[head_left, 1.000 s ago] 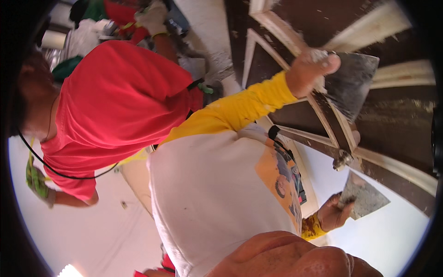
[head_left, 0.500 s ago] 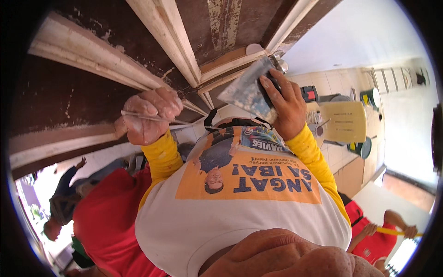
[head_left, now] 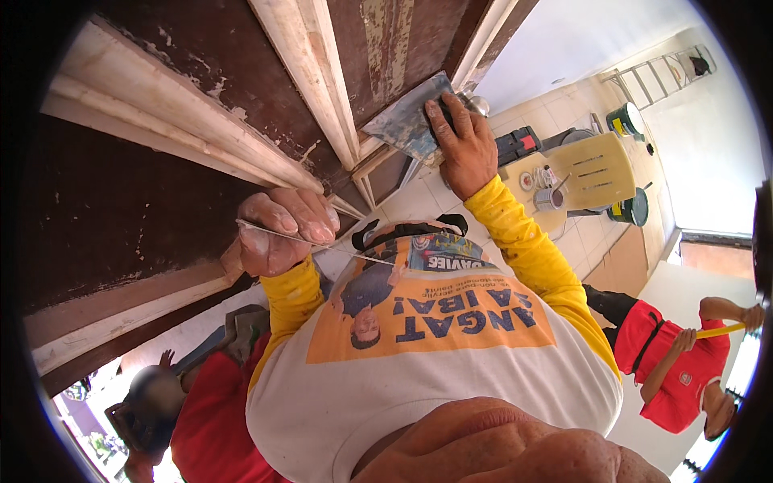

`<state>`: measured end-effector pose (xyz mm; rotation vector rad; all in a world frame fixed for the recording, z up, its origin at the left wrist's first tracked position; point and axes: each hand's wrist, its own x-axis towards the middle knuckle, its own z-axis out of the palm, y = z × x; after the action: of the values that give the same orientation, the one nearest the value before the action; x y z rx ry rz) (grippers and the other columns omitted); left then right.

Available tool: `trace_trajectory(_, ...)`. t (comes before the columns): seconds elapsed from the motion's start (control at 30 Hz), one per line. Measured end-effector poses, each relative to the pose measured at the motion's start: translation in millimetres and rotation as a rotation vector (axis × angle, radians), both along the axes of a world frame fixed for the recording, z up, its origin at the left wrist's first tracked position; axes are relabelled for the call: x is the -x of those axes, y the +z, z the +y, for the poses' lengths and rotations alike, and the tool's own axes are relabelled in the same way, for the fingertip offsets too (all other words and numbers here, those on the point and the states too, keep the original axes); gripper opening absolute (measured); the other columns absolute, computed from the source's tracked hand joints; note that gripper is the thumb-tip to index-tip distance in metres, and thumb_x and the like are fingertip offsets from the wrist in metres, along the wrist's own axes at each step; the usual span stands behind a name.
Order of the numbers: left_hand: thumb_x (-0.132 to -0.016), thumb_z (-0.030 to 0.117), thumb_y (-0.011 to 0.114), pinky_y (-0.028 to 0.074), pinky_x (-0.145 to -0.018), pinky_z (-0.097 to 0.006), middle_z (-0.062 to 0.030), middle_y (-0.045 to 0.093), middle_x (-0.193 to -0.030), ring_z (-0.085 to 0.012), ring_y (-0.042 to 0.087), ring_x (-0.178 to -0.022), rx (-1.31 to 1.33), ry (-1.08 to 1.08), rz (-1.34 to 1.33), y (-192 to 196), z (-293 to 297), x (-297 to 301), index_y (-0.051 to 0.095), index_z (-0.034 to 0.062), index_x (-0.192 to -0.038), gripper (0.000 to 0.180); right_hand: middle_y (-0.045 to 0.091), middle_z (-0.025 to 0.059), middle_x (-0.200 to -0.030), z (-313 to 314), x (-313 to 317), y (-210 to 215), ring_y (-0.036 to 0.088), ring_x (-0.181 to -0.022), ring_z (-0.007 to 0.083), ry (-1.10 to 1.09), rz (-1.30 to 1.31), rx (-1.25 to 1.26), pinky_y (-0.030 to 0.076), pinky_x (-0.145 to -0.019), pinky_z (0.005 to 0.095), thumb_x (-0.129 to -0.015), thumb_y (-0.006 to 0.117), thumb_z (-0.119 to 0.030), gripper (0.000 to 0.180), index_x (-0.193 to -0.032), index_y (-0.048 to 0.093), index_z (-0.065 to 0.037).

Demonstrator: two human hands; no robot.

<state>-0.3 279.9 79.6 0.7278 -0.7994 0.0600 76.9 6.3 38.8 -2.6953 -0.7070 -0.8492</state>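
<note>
My right hand (head_left: 467,149) grips a putty-smeared flat metal scraper (head_left: 407,121); its blade lies at the edge of the brown panelled door (head_left: 403,48), beside the round metal knob (head_left: 479,105). Whether the blade touches the wood I cannot tell. My left hand (head_left: 286,225), its fingers whitened with putty, is closed on a thin flat plate (head_left: 362,255) seen nearly edge-on, held in front of my shirt. Close by that hand run pale, bare-looking wood mouldings (head_left: 177,105) between dark panels with chipped paint.
A yellow plastic chair (head_left: 600,165) at the right carries a can (head_left: 548,199) and small items. Around it stand a dark toolbox (head_left: 515,145) and green pails (head_left: 626,121). A ladder (head_left: 660,79) lies farther off. People in red shirts (head_left: 672,366) are on both sides.
My right hand and its scraper have moved up and left toward the door edge. My left hand has shifted slightly right and down, still gripping the thin plate. The whole view has turned a little.
</note>
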Motion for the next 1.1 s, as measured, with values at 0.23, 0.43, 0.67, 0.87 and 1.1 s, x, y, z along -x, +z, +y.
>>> trace_trajectory(0.23,-0.102,0.046,0.045,0.05,-0.079,-0.043,-0.0137,0.065,-0.093,-0.0265,0.063,-0.081,-0.007,-0.032,-0.017,-1,0,-1,0.06,0.0081,-0.108,0.041,0.055,0.0082,-0.133,3,0,14,0.056,-0.098,0.0279,-0.001,0.094,0.069,0.047,-0.088,0.0397,-0.079,0.058,-0.004,0.052,-0.13,0.06,-0.014)
trace_trajectory(0.43,-0.102,0.045,0.047,0.05,-0.078,-0.044,-0.0155,0.065,-0.092,-0.0275,0.063,-0.079,0.013,0.001,-0.02,-5,0,0,0.059,0.0064,-0.105,0.041,0.055,0.0095,-0.135,-4,0,35,0.056,-0.106,0.0311,0.059,0.231,0.085,0.046,-0.095,0.0427,-0.076,0.057,0.003,0.059,-0.133,0.059,-0.013)
trace_trajectory(0.67,-0.101,0.044,0.049,0.051,-0.077,-0.045,-0.0167,0.065,-0.092,-0.0294,0.065,-0.08,0.035,0.005,-0.003,-6,2,-4,0.059,0.0049,-0.104,0.041,0.054,0.01,-0.136,-10,30,46,0.056,-0.108,0.0325,0.056,0.282,0.112,0.045,-0.096,0.0429,-0.074,0.061,0.003,0.062,-0.134,0.058,-0.013)
trace_trajectory(0.87,-0.102,0.043,0.049,0.052,-0.077,-0.046,-0.017,0.066,-0.091,-0.0301,0.065,-0.081,0.003,0.007,0.001,-5,3,-4,0.06,0.0038,-0.105,0.04,0.052,0.0097,-0.14,-9,14,43,0.055,-0.107,0.0324,0.058,0.156,0.095,0.045,-0.095,0.0419,-0.074,0.063,0.002,0.064,-0.136,0.056,-0.014)
trace_trajectory(1.1,-0.102,0.043,0.049,0.052,-0.077,-0.045,-0.0167,0.066,-0.091,-0.029,0.065,-0.08,0.022,0.066,0.006,-10,-3,-2,0.06,0.0041,-0.105,0.041,0.054,0.0112,-0.136,-5,-5,17,0.055,-0.103,0.0298,0.046,0.089,0.092,0.045,-0.093,0.0411,-0.079,0.058,-0.002,0.055,-0.133,0.058,-0.012)
